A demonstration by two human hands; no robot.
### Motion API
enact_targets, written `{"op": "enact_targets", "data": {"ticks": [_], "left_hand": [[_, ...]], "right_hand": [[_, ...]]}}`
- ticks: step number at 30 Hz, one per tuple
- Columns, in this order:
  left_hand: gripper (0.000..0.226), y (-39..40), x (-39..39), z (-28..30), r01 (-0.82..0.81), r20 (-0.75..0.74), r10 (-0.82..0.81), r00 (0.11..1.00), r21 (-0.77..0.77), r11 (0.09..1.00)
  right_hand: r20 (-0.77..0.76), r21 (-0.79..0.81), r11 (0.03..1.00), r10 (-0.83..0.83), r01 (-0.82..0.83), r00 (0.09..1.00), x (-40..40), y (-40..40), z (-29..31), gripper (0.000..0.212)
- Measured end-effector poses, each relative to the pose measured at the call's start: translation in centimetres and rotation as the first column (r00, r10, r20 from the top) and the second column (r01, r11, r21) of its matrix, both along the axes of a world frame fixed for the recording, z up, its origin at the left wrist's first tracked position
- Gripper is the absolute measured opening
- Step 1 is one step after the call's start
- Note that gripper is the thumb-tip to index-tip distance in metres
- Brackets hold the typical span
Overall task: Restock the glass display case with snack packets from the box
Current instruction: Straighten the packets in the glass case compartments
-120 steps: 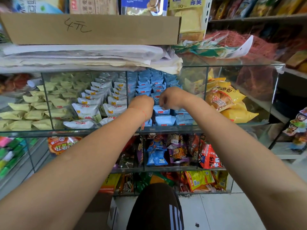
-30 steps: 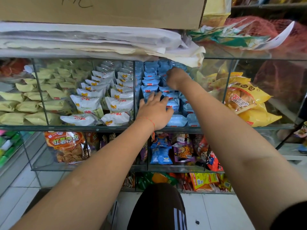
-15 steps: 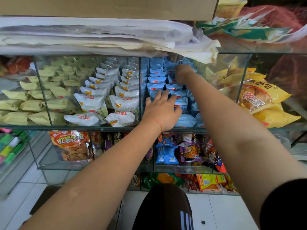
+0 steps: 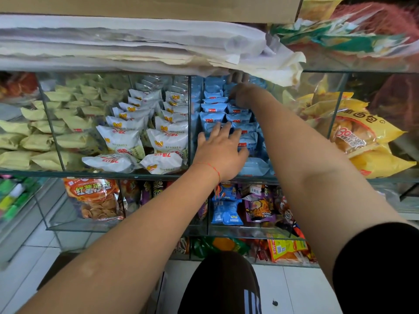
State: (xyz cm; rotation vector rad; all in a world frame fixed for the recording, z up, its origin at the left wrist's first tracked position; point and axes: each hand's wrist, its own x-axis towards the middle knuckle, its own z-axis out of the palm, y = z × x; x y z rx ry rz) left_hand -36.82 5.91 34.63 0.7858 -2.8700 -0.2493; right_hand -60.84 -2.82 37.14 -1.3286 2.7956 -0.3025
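Observation:
Blue snack packets (image 4: 213, 107) fill the middle compartment of the glass display case (image 4: 136, 174) in two stacked rows. My left hand (image 4: 221, 150) lies flat on the front packets, fingers spread, holding nothing. My right hand (image 4: 241, 94) reaches deep to the back of the same compartment, knuckles toward me, fingers curled down among the rear blue packets; what it grips, if anything, is hidden. The box is only partly visible at the floor by my left arm (image 4: 54, 268).
White packets (image 4: 166, 143) fill the compartment to the left, pale yellow ones (image 4: 45, 141) further left, large yellow bags (image 4: 358, 137) to the right. Folded papers (image 4: 136, 41) overhang the case top, just above my right hand. Lower shelves hold mixed snacks (image 4: 229, 209).
My right hand has pushed further back into the blue-packet compartment. My left hand has gone from a fist at the front to lying flat on the front packets. The camera has come closer.

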Motion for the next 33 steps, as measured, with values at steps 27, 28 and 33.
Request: {"op": "enact_targets", "data": {"ticks": [27, 28, 33], "left_hand": [[0.057, 0.0, 0.0, -0.1, -0.001, -0.013, 0.001, 1.0, -0.016, 1.0], [0.057, 0.0, 0.0, -0.1, -0.001, -0.013, 0.0, 1.0, -0.016, 1.0], [0.057, 0.1, -0.1, -0.1, -0.002, -0.03, 0.001, 1.0, -0.025, 1.0]], "right_hand": [[-0.037, 0.003, 0.999, 0.035, -0.035, 0.999, 5.3, 3.0, 2.9, 0.045], [-0.072, -0.022, 0.998, 0.055, -0.057, 0.996, 5.8, 3.2, 3.0, 0.046], [-0.019, 0.014, 0.973, 0.23, -0.23, 0.973, 8.3, 2.9, 2.8, 0.045]]}}
